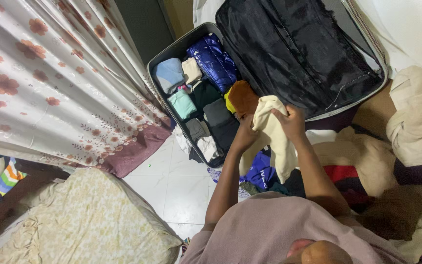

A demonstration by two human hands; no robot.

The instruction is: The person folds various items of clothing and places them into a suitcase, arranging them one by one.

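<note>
Both my hands grip a cream-coloured garment [275,142] above the near end of an open suitcase [181,46]. My left hand [244,131] clutches its left edge and my right hand [290,122] pinches its top right. The cloth hangs down between my forearms. Inside the suitcase lie several rolled clothes: a shiny blue jacket [214,61], a light blue roll [168,73], a mint roll [181,103], dark rolls [219,117] and an orange-brown piece [243,96]. The black lined lid [294,49] stands open to the right.
A floral curtain [54,83] hangs at the left. A pale patterned pillow [84,220] lies at the lower left on white floor tiles [172,181]. Loose clothes, beige [367,156], red [340,173] and blue [260,171], are heaped at the right.
</note>
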